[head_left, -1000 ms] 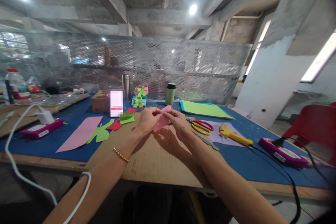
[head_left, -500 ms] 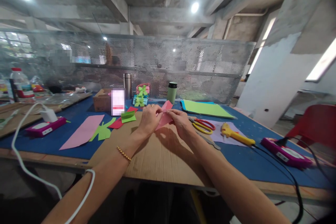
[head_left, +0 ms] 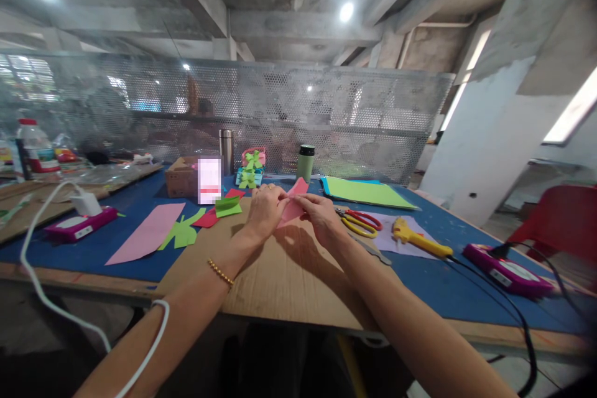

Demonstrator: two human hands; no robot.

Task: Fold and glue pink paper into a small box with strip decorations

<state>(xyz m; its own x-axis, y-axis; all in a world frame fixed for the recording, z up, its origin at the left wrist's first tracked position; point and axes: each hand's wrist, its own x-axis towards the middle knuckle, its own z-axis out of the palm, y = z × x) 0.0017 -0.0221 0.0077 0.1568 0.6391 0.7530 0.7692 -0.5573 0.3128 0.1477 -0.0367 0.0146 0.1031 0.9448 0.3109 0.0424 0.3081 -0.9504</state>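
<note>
Forearms (head_left: 203, 308) rise from the lower left and lower right and slant inward, so that the two hands almost meet above a flat sheet of brown cardboard (head_left: 284, 289) on the blue table (head_left: 438, 291). Between them, near the middle of the view, is a piece of folded pink paper (head_left: 293, 211), its long side tilted, with its upper end pointing up and to the right.

The left hand (head_left: 265, 210) is bent inward at the wrist, knuckles uppermost, its thumb and fingertips pinched on the paper's left side (a string of gold beads (head_left: 220, 272) circles that wrist, and a white cable (head_left: 161, 323) lies across the forearm behind it). The right hand (head_left: 323, 214) mirrors it, back of the hand turned outward, thumb and forefinger closed narrowly on the paper's right side. Both sets of fingertips sit close together, and a dark shadow spreads over the cardboard beneath the right arm.

Left of the hands lie a folded green slip (head_left: 228, 206), red paper (head_left: 206, 219), a green cut-out (head_left: 185, 233) and a pale pink strip (head_left: 147, 233). Just beside the right hand are scissors (head_left: 362, 222) with red and yellow handles; farther right, a yellow glue gun (head_left: 422, 241) rests on lilac paper (head_left: 386, 240).
</note>
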